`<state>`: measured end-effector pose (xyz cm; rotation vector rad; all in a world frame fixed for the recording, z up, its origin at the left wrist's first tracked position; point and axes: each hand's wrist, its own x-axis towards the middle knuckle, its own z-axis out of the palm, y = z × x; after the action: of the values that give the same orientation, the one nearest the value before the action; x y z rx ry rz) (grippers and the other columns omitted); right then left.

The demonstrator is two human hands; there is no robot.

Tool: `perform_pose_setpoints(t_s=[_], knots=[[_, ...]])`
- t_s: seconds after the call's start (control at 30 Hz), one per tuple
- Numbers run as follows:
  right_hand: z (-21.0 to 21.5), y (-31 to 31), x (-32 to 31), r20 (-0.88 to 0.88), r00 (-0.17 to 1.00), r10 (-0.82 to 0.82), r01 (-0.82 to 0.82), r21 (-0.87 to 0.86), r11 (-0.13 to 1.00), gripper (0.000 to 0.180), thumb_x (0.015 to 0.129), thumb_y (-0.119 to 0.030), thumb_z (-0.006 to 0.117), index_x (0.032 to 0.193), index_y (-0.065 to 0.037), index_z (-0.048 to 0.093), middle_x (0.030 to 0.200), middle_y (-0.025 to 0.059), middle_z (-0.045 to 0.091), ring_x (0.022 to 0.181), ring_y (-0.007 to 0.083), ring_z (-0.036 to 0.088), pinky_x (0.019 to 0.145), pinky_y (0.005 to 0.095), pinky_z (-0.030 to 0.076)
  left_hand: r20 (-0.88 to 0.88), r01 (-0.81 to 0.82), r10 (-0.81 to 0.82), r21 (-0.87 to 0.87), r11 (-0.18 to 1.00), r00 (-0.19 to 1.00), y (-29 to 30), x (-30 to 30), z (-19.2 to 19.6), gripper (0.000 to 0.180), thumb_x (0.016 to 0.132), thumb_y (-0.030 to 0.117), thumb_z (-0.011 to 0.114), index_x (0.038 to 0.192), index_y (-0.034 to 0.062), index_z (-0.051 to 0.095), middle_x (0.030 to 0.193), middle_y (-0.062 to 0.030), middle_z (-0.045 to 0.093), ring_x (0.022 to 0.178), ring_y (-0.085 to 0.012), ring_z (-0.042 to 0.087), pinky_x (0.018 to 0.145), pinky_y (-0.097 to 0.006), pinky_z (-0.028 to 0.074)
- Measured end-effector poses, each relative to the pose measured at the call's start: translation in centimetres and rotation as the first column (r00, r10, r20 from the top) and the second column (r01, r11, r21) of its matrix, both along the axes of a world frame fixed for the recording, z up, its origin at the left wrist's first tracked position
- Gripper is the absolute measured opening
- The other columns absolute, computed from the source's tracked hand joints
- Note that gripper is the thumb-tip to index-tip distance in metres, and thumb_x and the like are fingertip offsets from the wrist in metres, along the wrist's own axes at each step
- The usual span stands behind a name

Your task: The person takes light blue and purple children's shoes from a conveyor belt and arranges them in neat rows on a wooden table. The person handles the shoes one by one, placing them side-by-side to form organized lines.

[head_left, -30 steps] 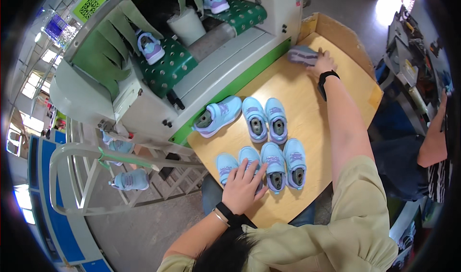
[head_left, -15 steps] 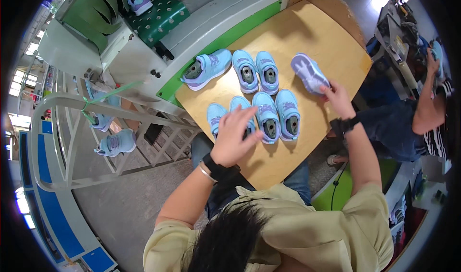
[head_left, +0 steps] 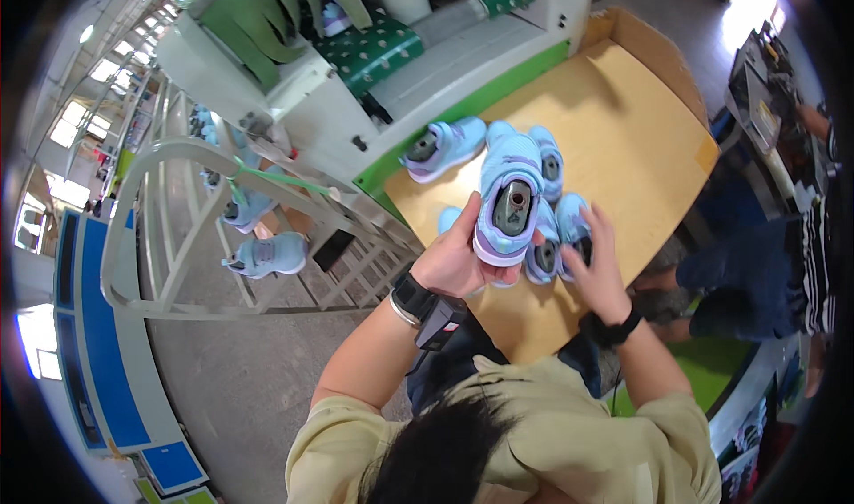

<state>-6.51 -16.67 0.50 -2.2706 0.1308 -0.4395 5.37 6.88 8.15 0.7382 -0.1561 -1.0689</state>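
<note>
My left hand (head_left: pixel 455 259) grips a light blue and lilac shoe (head_left: pixel 514 161) by its heel end, raised over the table with its opening facing me. A dark grey shoe last (head_left: pixel 513 208) fills that opening. My right hand (head_left: pixel 603 273) has its fingers apart around the heel of another blue shoe (head_left: pixel 573 212) on the table; whether it touches the shoe I cannot tell. More matching shoes stand close by, one at the far left (head_left: pixel 452 146) and one behind the raised shoe (head_left: pixel 548 161). The raised shoe and my left hand partly hide others.
The yellowish table (head_left: pixel 636 139) adjoins a machine with a green perforated conveyor belt (head_left: pixel 374 55). On the left is a metal rack (head_left: pixel 142 237) holding more blue shoes (head_left: pixel 267 255). Another person (head_left: pixel 747 273) is at the right, beside other equipment.
The shoe my right hand held sole-up has left the right side; a shoe is now upright in my left hand. My right hand has moved left to the near shoes. The view has shifted.
</note>
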Motion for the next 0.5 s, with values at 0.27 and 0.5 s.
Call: perform_pose_setpoints(t_s=[0.27,0.5], knots=[[-3.6,2.4,-1.9,-0.03,0.996,-0.085,0.089,0.167,0.982,0.077,0.092,-0.001,0.064,0.158,-0.002,0.025,0.159,0.0256,0.028,0.149,0.0433,0.027,0.123,0.047,0.024,0.1,-0.163,0.206,-0.329,0.93,0.973,0.8,16.3,3.8,0.069,0.108,0.061,0.02,0.152,0.0136,0.042,0.145,-0.0149,0.056,0.1,-0.024,0.062,0.086,-0.039,0.052],[-4.2,-0.2,-2.3,-0.043,0.982,-0.186,0.187,0.429,0.884,0.071,0.094,-0.001,0.062,0.156,-0.002,0.028,0.155,0.0216,0.036,0.146,0.0332,0.034,0.121,0.0429,0.027,-0.02,-0.646,0.664,-0.254,0.72,0.748,1.7,25.3,3.8,0.062,0.112,0.043,0.032,0.144,-0.0089,0.044,0.148,-0.0199,0.053,0.132,-0.0307,0.056,0.102,-0.041,0.051]])
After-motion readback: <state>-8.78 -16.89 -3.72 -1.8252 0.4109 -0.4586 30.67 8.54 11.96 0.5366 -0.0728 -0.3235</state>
